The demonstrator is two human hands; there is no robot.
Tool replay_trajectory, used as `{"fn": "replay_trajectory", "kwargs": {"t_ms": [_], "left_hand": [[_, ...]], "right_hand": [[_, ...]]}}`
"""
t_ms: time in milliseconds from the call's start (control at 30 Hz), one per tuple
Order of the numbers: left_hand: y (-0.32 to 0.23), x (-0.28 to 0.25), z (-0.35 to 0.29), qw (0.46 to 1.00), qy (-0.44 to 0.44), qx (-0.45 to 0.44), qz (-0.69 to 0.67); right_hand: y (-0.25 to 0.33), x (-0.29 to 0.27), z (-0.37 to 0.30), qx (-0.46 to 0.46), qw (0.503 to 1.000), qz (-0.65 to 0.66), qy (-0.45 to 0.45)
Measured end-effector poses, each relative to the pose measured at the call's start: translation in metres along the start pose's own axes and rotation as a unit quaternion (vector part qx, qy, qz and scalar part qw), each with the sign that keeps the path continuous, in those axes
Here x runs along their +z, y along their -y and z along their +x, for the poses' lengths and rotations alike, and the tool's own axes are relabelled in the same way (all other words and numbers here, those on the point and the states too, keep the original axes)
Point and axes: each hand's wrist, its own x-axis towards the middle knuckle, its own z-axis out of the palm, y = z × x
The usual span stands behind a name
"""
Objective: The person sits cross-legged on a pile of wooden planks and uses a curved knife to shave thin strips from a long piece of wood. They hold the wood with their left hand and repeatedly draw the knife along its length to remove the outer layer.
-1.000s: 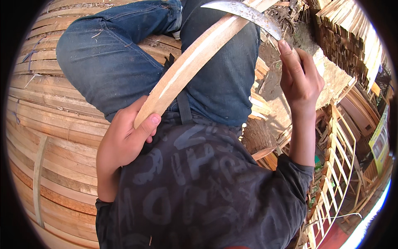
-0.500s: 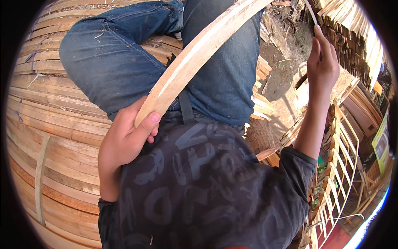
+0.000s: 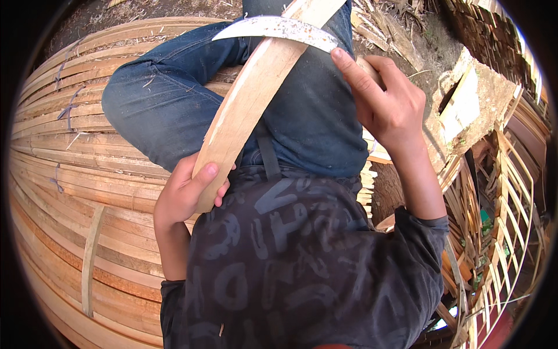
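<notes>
A long, pale wooden strip (image 3: 256,93) slants across my lap from waist to beyond the knee, its far end cut off by the top of the view. My left hand (image 3: 189,189) grips its near end, thumb on top. In my right hand (image 3: 389,96) is a sickle (image 3: 282,30) with a curved, rust-flecked blade; its wooden handle shows partly behind the fingers. My index finger stretches along the base of the blade. The blade lies across the strip's far part, its tip pointing left past the strip's edge. Whether it bites into the wood I cannot tell.
Bundled wooden slats (image 3: 87,157) lie stacked under and to the left of my legs. A wood block (image 3: 476,110) sits on the right, beside a slatted frame (image 3: 505,232) and loose offcuts. More stacked strips (image 3: 494,35) stand at the far right.
The sickle has swung in from the far right and now crosses the strip. My right hand came nearer and leftward. My left hand still grips the strip, slightly lower and to the right in view.
</notes>
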Motion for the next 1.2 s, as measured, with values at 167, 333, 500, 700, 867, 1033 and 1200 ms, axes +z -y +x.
{"fn": "replay_trajectory", "kwargs": {"t_ms": [167,333,500,700,867,1033,1200], "left_hand": [[-0.003,0.01,0.002,1.0,-0.016,-0.005,-0.004],[-0.006,0.021,0.001,0.992,-0.077,-0.006,0.104],[-0.011,0.019,-0.006,0.992,-0.086,-0.027,0.087],[-0.016,0.025,-0.008,0.993,-0.079,-0.021,0.086],[-0.018,0.024,-0.006,0.99,-0.088,-0.025,0.11],[-0.024,0.026,-0.014,0.99,-0.091,-0.014,0.11],[-0.023,0.03,-0.015,0.985,-0.107,-0.011,0.135]], "right_hand": [[-0.051,-0.003,0.01,0.016,0.999,-0.051,0.005],[-0.016,-0.013,0.005,-0.038,0.998,-0.039,0.008],[-0.083,0.002,0.0,0.023,0.995,-0.092,0.004],[-0.068,-0.001,-0.004,0.086,0.994,-0.059,0.016],[-0.018,-0.004,0.003,-0.031,0.999,-0.015,0.029],[-0.128,-0.009,-0.002,0.158,0.983,-0.095,0.0],[-0.109,-0.001,-0.009,0.073,0.992,-0.099,-0.028]]}}
